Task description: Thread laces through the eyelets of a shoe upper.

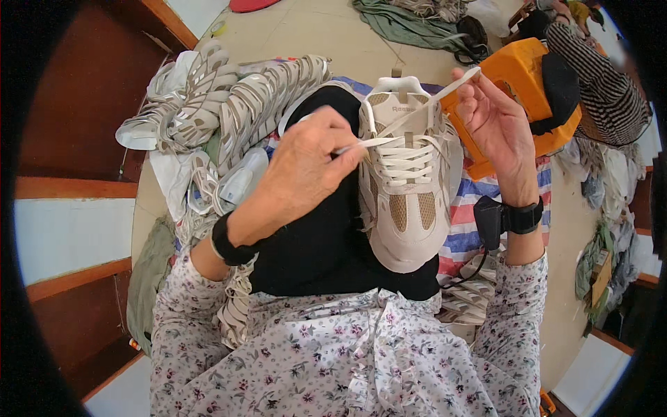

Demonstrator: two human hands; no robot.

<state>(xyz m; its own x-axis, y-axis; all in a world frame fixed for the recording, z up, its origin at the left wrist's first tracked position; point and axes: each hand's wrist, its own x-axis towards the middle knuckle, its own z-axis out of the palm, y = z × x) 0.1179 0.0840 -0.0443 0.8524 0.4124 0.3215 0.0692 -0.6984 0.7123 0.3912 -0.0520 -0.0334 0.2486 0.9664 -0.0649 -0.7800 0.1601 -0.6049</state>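
A cream and tan sneaker [408, 208] rests on my lap, on black cloth [326, 243], toe toward me. Its white laces [406, 163] are partly threaded. My left hand [309, 167] pinches one lace end at the shoe's left eyelets. My right hand [497, 121] is raised to the right of the shoe and holds the other flat lace end [458, 82], pulled up and taut. Both wrists wear black bands, and a small black device hangs from the right one.
A heap of matching sneakers [208, 111] lies to my left. An orange plastic stool [528, 83] stands behind my right hand. A striped blue, red and white sheet [465, 222] covers the floor. Another person in a striped top [604, 83] sits far right, among scattered cloth.
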